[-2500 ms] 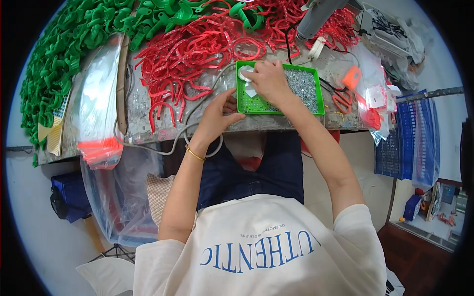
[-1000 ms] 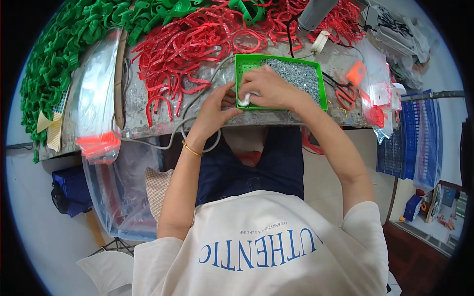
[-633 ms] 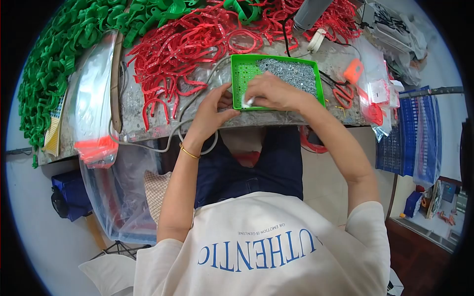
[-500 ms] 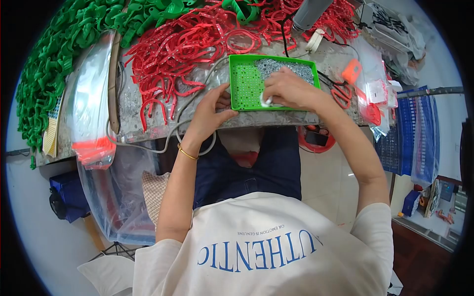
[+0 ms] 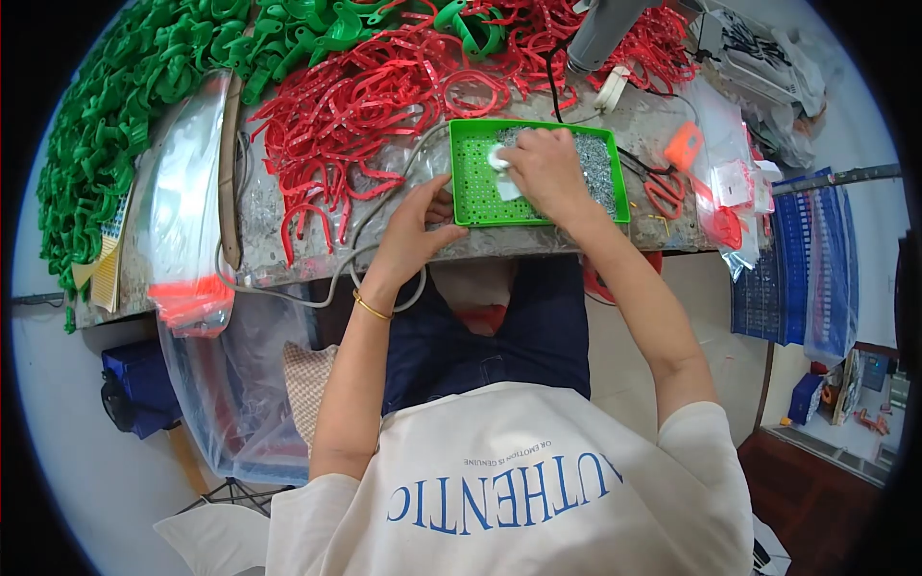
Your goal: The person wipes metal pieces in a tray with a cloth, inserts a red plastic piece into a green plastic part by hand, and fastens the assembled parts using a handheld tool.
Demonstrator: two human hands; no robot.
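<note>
A shallow green tray (image 5: 540, 223) with a grid of small holes lies near the table's front edge. Many tiny silver metal pieces (image 5: 597, 168) are heaped in its right part. My right hand (image 5: 547, 173) is over the middle of the tray, its fingers closed on a white tool (image 5: 498, 156) with a rounded end. A flat white part (image 5: 508, 188) shows below that end; the rest is behind my fingers. At the tray's left front corner, my left hand (image 5: 415, 228) grips the wall, with its fingers along the side and its thumb by the front.
Red plastic straps (image 5: 355, 106) are piled behind and left of the tray, green plastic parts (image 5: 106, 144) farther left. A grey cable (image 5: 341, 257) loops beside my left hand. Orange-handled scissors (image 5: 665, 195) lie to the right, and a grey cylindrical tool (image 5: 600, 36) hangs above.
My right hand has moved left and away from me across the tray with the white tool. More metal pieces show on the tray's right side. My left hand stays at the corner.
</note>
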